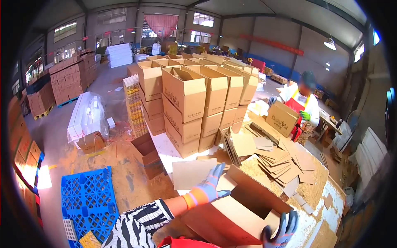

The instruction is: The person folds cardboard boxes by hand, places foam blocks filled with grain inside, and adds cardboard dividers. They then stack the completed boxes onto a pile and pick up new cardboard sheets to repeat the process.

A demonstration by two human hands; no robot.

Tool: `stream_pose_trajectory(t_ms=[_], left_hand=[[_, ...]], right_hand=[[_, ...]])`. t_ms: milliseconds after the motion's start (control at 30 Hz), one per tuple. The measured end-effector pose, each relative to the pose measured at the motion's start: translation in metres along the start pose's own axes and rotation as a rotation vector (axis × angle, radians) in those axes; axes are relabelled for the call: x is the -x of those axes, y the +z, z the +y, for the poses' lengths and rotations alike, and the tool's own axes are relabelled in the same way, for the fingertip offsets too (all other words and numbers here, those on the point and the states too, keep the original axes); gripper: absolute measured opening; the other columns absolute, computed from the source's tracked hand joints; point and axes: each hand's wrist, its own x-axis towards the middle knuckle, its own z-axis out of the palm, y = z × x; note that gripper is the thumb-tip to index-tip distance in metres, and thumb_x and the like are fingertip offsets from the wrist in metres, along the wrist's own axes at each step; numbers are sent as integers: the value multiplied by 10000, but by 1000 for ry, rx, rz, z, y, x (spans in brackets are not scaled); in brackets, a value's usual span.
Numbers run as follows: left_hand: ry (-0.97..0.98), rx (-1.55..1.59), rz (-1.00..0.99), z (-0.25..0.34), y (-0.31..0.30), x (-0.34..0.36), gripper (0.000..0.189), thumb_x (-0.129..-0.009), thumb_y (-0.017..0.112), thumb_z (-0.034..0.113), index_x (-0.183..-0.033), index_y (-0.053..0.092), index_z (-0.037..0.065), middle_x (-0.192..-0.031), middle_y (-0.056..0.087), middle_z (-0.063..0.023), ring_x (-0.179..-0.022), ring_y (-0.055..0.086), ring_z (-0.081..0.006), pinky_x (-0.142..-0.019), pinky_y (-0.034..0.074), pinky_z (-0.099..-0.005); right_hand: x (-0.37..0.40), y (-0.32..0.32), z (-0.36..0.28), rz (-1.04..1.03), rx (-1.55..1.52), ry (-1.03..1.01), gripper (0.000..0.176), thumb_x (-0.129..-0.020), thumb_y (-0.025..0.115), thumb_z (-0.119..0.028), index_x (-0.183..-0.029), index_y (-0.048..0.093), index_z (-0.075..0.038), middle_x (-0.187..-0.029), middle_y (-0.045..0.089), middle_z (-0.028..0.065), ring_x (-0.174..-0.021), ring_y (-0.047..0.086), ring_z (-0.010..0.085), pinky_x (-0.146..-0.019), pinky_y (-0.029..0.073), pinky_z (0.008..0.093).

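Observation:
My left hand, in a grey-blue glove with an orange cuff, is spread at the far left edge of an open cardboard box. My right hand, also gloved, has its fingers raised and apart beside the box's right end. Neither hand holds anything. The box lies in front of me, its dark inside showing between the flaps. A flat cardboard piece is just beyond my left hand. Loose cardboard sheets lie scattered on the table.
Stacked open boxes stand at the table's far side. Across the table, a person in a red apron holds a box. A blue pallet and an open brown box are on the left.

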Motion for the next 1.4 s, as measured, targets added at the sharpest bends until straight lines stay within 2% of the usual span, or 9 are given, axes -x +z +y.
stream_pose_trajectory(t_ms=[433, 600, 700, 967, 1067, 1100, 1200, 1267, 1400], left_hand=[[182, -317, 7, 39, -8, 4, 859, -856, 525, 601, -1423, 305, -6, -1432, 330, -270, -1325, 333, -407, -1106, 265, -461], [-375, -437, -196, 18, -32, -16, 799, -884, 416, 657, -1302, 452, -22, -1211, 565, -271, -1099, 576, -371, -954, 439, -428], [-89, -543, -36, 37, -22, 3, 799, -872, 437, 660, -1338, 445, 11, -1065, 646, -220, -968, 628, -370, -845, 491, -436], [310, 47, 371, 47, -11, -1, 714, -781, 745, 321, -1359, 450, 23, -1174, 627, -155, -1006, 618, -306, -875, 483, -369], [60, 1443, 479, 1, 67, -12, 534, -882, 635, 351, -1248, 529, -23, -1152, 634, -123, -1081, 583, -237, -951, 454, -371], [-21, 923, 493, 18, 52, -11, 512, -943, 524, 453, -1142, 584, -15, -1125, 639, -119, -1043, 595, -243, -941, 463, -368], [-28, 2294, -68, -101, 125, 6, 681, -972, 310, 590, -1024, 624, -13, -987, 663, -136, -900, 628, -252, -889, 491, -345], [-656, 1647, -140, -200, 172, 34, 702, -954, 331, 615, -1127, 595, -11, -1087, 642, -155, -961, 619, -265, -924, 478, -386], [-760, 1284, -340, -90, 26, 22, 703, -956, 363, 588, -1339, 447, 4, -1294, 543, -148, -1161, 535, -272, -1026, 407, -401]], right_hand=[[24, -15, -1, -525, -458, 117, 430, -913, 553, -182, -1300, 503, 0, -1235, 583, 181, -1192, 512, 356, -1053, 357, 446], [63, 22, 34, 28, -863, 1051, 440, -1001, 410, -251, -1359, 429, 4, -1335, 505, 142, -1267, 448, 285, -1055, 387, 391], [160, 96, 105, 32, -1521, 1359, 674, -919, 500, -484, -1407, 390, -32, -1379, 479, 159, -1226, 495, 311, -1059, 368, 437], [34, 3, 136, -310, -1769, 1105, 712, -934, 401, -582, -1409, 391, -51, -1371, 495, 139, -1198, 527, 287, -1029, 410, 428], [51, -2, 156, -309, -1302, 847, 743, -768, 636, -432, -1348, 351, -66, -1386, 436, 146, -1241, 468, 299, -1041, 386, 428], [51, -4, 149, -294, -1149, 736, 756, -692, 715, -371, -1297, 373, -76, -1388, 414, 155, -1247, 451, 308, -1041, 379, 428], [50, -29, 105, -372, -370, 192, 826, -511, 895, -230, -1166, 410, -97, -1411, 330, 198, -1285, 379, 342, -1031, 367, 446], [61, -27, 55, -343, -577, 437, 583, -600, 853, -247, -1070, 549, -83, -1238, 523, 216, -1143, 529, 399, -942, 443, 477], [91, -34, 20, -450, -447, 184, 641, -578, 826, -144, -1104, 465, -87, -1324, 430, 277, -1073, 533, 424, -852, 502, 462]])
